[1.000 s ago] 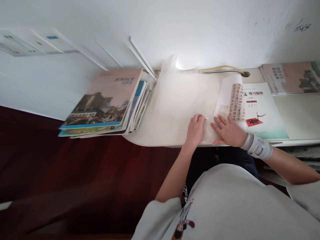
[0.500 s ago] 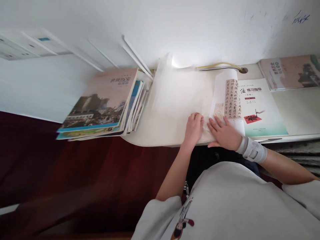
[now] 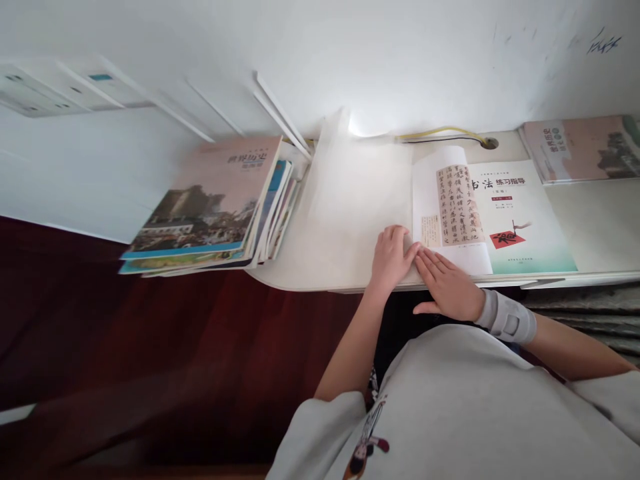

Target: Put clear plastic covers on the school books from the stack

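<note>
A calligraphy workbook with a green lower edge lies on the white desk. Over its left part rests a page printed with columns of brush characters, its top bowed slightly upward. My right hand, a grey band around its wrist, lies flat at the page's lower left corner, thumb apart. My left hand is curled beside that corner, and its thumb meets my right fingertips. Whatever may be under the left fingers is hidden.
A stack of books juts past the desk's rounded left end. Another history book lies at the back right. A yellow cable runs along the wall to a hole. The desk's front edge is close to my body.
The page with brush characters has come down flatter and further left, uncovering more of the workbook's title. My left thumb has stretched toward my right hand, whose fingers are now closer together.
</note>
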{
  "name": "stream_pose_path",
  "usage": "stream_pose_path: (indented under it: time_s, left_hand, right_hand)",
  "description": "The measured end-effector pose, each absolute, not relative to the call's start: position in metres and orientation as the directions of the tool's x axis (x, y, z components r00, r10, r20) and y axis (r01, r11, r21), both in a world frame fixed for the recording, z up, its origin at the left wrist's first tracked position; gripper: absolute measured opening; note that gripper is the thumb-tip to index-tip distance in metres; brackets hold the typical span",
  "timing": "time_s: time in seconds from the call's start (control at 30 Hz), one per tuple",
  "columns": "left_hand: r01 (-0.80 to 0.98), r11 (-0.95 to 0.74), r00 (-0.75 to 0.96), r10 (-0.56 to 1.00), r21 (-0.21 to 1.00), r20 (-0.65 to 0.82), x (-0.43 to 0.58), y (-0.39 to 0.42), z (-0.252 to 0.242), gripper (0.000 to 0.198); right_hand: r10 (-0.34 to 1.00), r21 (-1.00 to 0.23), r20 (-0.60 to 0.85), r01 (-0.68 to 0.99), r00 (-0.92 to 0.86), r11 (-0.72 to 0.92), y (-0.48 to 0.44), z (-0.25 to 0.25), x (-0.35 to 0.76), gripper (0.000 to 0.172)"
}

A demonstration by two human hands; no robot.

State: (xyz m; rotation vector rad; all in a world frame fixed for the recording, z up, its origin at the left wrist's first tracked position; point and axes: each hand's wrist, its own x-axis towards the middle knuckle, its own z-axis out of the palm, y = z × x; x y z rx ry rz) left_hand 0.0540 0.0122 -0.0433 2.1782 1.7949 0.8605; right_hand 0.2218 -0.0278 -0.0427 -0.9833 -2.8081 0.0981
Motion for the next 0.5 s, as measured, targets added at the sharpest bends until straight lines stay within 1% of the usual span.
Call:
stream_pose_path:
  time_s: [0.07, 0.17, 0.23, 0.33, 0.4, 0.5]
  left_hand:
    - [0.838, -0.244, 0.103, 0.949, 0.489, 0.298, 0.054, 0.012, -0.044, 0.023]
    - [0.836, -0.25, 0.115, 0.95, 0.488, 0.29, 0.053, 0.012, -0.044, 0.024]
    - [0.834, -0.255, 0.12, 0.949, 0.49, 0.29, 0.053, 0.012, -0.044, 0.023]
    - [0.835, -0.242, 0.112, 0.954, 0.494, 0.279, 0.054, 0.012, -0.043, 0.022]
    - [0.836, -0.237, 0.11, 0.956, 0.494, 0.273, 0.053, 0.011, -0.042, 0.023]
    - [0.822, -0.278, 0.145, 0.946, 0.496, 0.29, 0.052, 0.01, -0.042, 0.028]
  right_hand:
    - [0.613, -0.132, 0.125, 0.599, -0.78, 0.79, -0.027, -0.038, 0.226, 0.102]
    - [0.575, -0.134, 0.093, 0.562, -0.812, 0.816, -0.02, -0.027, 0.235, 0.092]
    - [0.567, -0.103, 0.061, 0.56, -0.821, 0.822, -0.011, -0.019, 0.241, 0.084]
    - [0.601, -0.013, 0.034, 0.601, -0.799, 0.799, 0.003, -0.01, 0.247, 0.073]
    - [0.608, 0.031, 0.016, 0.608, -0.794, 0.793, 0.011, -0.006, 0.25, 0.071]
    - [0.58, 0.04, -0.033, 0.579, -0.814, 0.814, 0.017, -0.007, 0.253, 0.076]
